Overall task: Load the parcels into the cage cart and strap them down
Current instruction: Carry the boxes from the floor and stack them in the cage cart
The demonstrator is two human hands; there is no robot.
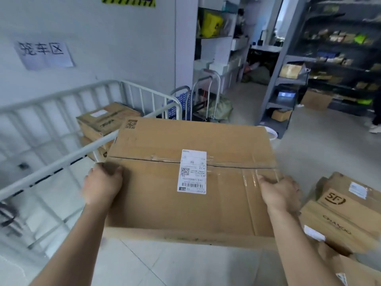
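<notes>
A person holds a large parcel [156,193] at the centre, with one hand on each side. The left hand [102,185] grips its left edge and the right hand [280,195] grips its right edge. A shipping label [192,171] lies on the top face, across the middle seam.

The cage cart [51,96] stands to the left, its near rail passing just beside the large parcel's left corner. Inside the cart, toward its far right corner, sit stacked parcels [107,120]. A paper sign [44,55] hangs on the wall behind the cart.

Beyond the large parcel, folded trolleys [204,96] stand near the cart's far end. On the floor to the right lies a pile of parcels [346,211]. Shelving units [340,58] stand farther back on the right.
</notes>
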